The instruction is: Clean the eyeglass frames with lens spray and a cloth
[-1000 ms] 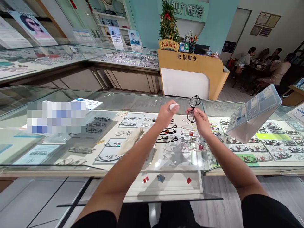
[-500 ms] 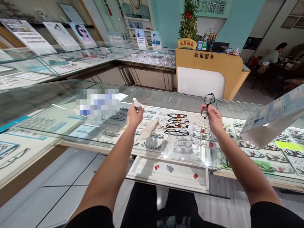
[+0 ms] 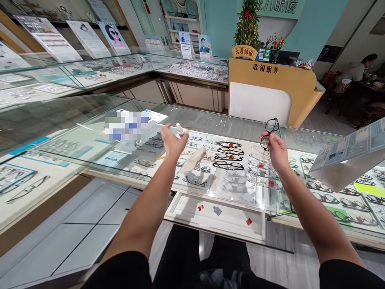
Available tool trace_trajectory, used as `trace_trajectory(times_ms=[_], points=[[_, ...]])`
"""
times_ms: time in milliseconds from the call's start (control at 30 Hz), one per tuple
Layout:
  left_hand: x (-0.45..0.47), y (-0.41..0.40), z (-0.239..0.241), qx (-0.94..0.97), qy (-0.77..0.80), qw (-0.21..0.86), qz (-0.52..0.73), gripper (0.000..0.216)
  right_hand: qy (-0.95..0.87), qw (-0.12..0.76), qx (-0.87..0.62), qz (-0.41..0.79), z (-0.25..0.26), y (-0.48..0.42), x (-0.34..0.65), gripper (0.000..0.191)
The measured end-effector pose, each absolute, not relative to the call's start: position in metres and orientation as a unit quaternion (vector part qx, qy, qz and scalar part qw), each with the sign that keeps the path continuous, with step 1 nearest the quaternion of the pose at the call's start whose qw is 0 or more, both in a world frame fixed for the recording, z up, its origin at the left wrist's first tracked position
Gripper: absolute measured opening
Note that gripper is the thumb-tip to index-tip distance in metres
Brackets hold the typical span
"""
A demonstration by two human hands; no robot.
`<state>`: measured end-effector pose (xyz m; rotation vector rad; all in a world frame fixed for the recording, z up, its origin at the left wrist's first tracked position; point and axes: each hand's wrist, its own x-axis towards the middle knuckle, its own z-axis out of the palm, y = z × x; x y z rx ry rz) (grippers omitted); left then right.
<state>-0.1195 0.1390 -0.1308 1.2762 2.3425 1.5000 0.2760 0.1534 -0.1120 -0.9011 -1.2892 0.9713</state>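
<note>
As the person's right hand (image 3: 278, 150) grips a pair of black glasses (image 3: 272, 125), the glasses stand on end in the air, above the glass counter (image 3: 201, 115). The thumb and fingers pinch them near the lower lens. The left hand (image 3: 173, 141) is open, with a small white bottle (image 3: 180, 129) in the gap between its thumb and finger. It is hard to tell if they touch.

Near that hand, a pale cloth (image 3: 194, 159) lies on the counter. Between the two hands, some dark glasses (image 3: 229, 157) sit in a row, one pair below the next. Closer to the person, an open drawer (image 3: 233, 211) has little red and gray bits in it. To the right, a big sign (image 3: 339, 168) stands by more glasses. Past the counter is a wooden desk (image 3: 302, 88) with a green plant (image 3: 247, 28) on top.
</note>
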Motion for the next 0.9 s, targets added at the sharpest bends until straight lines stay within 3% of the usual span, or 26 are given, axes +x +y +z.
trace_trajectory(times_ms=[100, 200, 367, 500, 667, 900], points=[[-0.112, 0.125, -0.110, 0.421, 0.726, -0.098, 0.535, 0.040, -0.558, 0.606, -0.384, 0.418, -0.112, 0.154, 0.276, 0.053], [-0.104, 0.108, -0.088, 0.523, 0.718, -0.011, 0.460, 0.011, -0.558, 0.605, -0.382, 0.419, -0.112, 0.154, 0.275, 0.053], [-0.093, 0.097, -0.076, 0.663, 0.722, 0.139, 0.142, 0.035, -0.547, 0.606, -0.383, 0.433, -0.109, 0.151, 0.274, 0.055], [-0.094, 0.107, -0.090, 0.684, 0.712, 0.153, 0.049, 0.028, -0.553, 0.601, -0.385, 0.429, -0.107, 0.148, 0.274, 0.053], [-0.107, 0.117, -0.102, 0.686, 0.702, 0.160, 0.106, 0.017, -0.550, 0.606, -0.384, 0.427, -0.106, 0.149, 0.273, 0.056], [-0.103, 0.124, -0.093, 0.513, 0.687, 0.326, 0.397, 0.016, -0.549, 0.603, -0.383, 0.434, -0.104, 0.149, 0.273, 0.055]])
